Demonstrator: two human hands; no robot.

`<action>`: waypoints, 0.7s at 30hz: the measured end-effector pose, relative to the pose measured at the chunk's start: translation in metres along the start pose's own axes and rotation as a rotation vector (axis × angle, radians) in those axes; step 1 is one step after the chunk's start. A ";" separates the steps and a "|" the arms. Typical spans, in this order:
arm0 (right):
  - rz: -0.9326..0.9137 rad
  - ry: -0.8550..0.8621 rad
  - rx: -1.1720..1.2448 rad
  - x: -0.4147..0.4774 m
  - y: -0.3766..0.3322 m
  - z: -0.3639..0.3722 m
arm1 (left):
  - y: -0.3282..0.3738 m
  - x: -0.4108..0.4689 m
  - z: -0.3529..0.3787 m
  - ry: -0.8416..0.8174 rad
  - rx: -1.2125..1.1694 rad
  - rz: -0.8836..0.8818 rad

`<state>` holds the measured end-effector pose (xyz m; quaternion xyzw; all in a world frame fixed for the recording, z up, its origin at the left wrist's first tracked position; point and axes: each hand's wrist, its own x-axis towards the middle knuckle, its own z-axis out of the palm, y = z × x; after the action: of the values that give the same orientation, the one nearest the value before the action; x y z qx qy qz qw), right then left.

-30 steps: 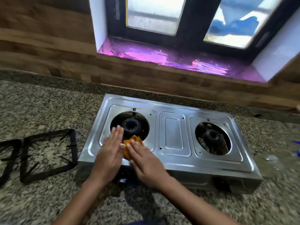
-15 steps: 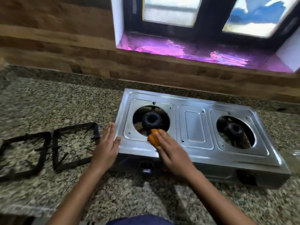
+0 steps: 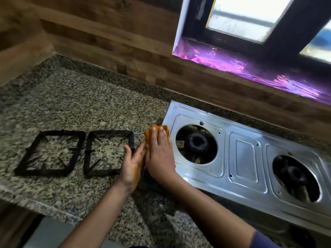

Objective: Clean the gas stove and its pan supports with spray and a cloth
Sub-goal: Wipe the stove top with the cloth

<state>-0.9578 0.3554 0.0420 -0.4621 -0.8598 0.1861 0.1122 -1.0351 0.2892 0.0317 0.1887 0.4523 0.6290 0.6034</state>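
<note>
Cloth [image 3: 149, 134] was shifted to stove [image 3: 245, 158] rim, pressed under flat right hand [image 3: 160, 154]. Left hand [image 3: 133, 164] alongside: empty, unclenched. 2 pan supports [image 3: 109, 132] judged pending.

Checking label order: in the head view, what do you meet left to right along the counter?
Left pan support → right pan support → left hand → right hand → left burner → centre panel → right burner.

Single view, worn on the head, wide-angle. Aimed forward and steeply down at the granite counter [image 3: 71, 104], close enough for both forearms to fill 6 o'clock. Rolled off level: gas stove [image 3: 245, 158] sloping toward 4 o'clock, pan supports [image 3: 111, 133] at 9 o'clock, window [image 3: 250, 13] at 1 o'clock, left hand [image 3: 133, 161] and right hand [image 3: 160, 154] near centre.
</note>
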 end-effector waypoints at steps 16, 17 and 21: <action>-0.182 -0.021 -0.018 0.038 0.038 -0.013 | -0.008 0.007 -0.017 0.070 -0.301 -0.023; -0.231 -0.041 -0.010 0.011 0.031 -0.010 | -0.009 0.008 -0.019 0.093 -0.353 -0.029; -0.282 -0.110 0.003 -0.048 0.014 -0.005 | -0.005 0.013 -0.024 0.114 -0.389 -0.070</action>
<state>-0.9192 0.3230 0.0392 -0.3256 -0.9207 0.1951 0.0907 -1.0537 0.2920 0.0109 0.0168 0.3621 0.6927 0.6235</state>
